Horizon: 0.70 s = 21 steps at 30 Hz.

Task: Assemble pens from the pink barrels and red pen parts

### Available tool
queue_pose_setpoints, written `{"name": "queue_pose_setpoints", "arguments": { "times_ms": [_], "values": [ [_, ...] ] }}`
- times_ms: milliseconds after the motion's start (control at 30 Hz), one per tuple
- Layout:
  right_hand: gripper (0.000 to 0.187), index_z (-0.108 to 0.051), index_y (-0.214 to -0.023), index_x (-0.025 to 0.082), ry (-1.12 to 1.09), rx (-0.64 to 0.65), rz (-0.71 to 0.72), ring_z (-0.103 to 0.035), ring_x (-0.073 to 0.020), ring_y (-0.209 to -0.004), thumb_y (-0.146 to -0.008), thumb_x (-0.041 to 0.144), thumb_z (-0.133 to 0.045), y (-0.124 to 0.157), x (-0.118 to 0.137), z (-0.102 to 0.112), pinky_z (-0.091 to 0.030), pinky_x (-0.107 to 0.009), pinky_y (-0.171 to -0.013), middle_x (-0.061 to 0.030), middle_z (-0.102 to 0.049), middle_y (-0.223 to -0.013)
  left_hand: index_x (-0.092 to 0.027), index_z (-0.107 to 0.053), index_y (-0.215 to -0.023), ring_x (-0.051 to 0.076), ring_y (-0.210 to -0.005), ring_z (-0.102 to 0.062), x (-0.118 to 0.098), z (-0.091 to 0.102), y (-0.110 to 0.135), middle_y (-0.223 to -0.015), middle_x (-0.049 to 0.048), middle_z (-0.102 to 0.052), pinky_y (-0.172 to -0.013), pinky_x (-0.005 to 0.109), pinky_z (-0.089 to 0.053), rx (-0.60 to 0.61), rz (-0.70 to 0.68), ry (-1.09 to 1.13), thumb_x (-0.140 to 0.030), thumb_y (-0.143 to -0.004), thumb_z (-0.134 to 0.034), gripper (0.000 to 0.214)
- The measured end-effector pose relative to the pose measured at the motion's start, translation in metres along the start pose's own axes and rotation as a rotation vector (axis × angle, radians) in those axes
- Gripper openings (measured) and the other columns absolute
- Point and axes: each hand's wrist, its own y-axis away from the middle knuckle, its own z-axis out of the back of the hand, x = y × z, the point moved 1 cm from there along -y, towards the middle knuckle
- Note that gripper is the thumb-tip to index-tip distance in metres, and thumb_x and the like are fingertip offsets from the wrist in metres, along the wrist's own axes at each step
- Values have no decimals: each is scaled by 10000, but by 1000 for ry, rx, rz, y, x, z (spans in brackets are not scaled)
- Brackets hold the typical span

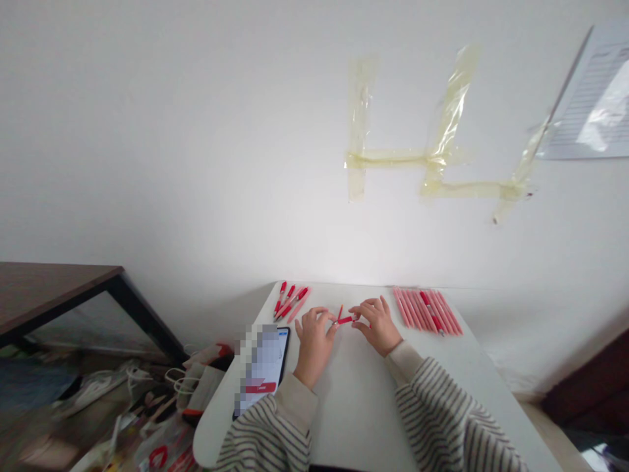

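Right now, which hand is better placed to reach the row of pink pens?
Probably the right hand: it's closer to that pen row; the left hand is nearer the phone. Both are at the red pen piece.

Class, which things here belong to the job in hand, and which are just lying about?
Job, apparently: red pen part between left hand and right hand; scattered pens; row of pens.

Lying about, probably: phone; white shoe; plastic bag.
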Motion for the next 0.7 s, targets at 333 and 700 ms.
{"name": "queue_pose_setpoints", "arguments": {
  "times_ms": [333,700],
  "values": [
    [146,-725,-1004,306,4,-14,-14,-554,-247,-1104,-962,309,-585,0,0,-1,-179,-632,-1149,-33,-728,-970,-282,-714,-956,258,-1175,-529,3,-2,-1,-1209,41,-625,-1095,527,-306,2,-10,0,-251,-830,-673,136],
    [159,-678,-1023,279,-39,-16,-36,-590,-225,-1046,-916,179,-614,-2,0,0,-160,-634,-1161,-8,-732,-891,-281,-726,-936,248,-1154,-544,3,-2,-1,-1175,38,-636,-1085,514,-338,-36,-7,-11,-248,-833,-686,116]
  ]
}}
